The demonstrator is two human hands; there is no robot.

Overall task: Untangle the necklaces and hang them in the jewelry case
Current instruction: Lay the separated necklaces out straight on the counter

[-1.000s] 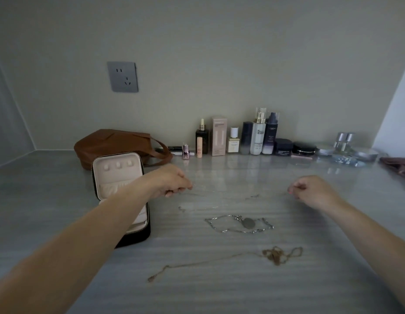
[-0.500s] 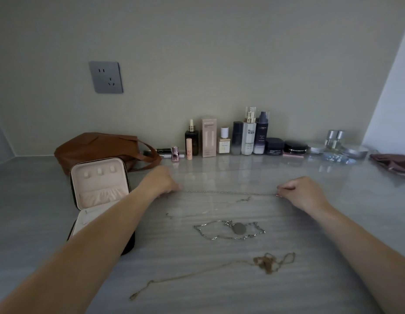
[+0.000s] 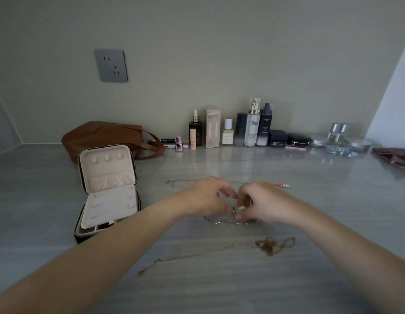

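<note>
The hands (image 3: pixel 204 197) (image 3: pixel 263 201) hide the middle of the silver chain (image 3: pixel 219 222).

Grey countertop (image 3: pixel 219 291): open jewelry case (image 3: pixel 106 168), brown bag (image 3: pixel 101 134), cosmetics (image 3: pixel 251 130), thin chain (image 3: pixel 185 180), silver chain (image 3: pixel 219 222), gold chain (image 3: pixel 271 245)

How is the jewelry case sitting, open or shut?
Open: the jewelry case has its lid standing up, showing the pale lining.
</note>
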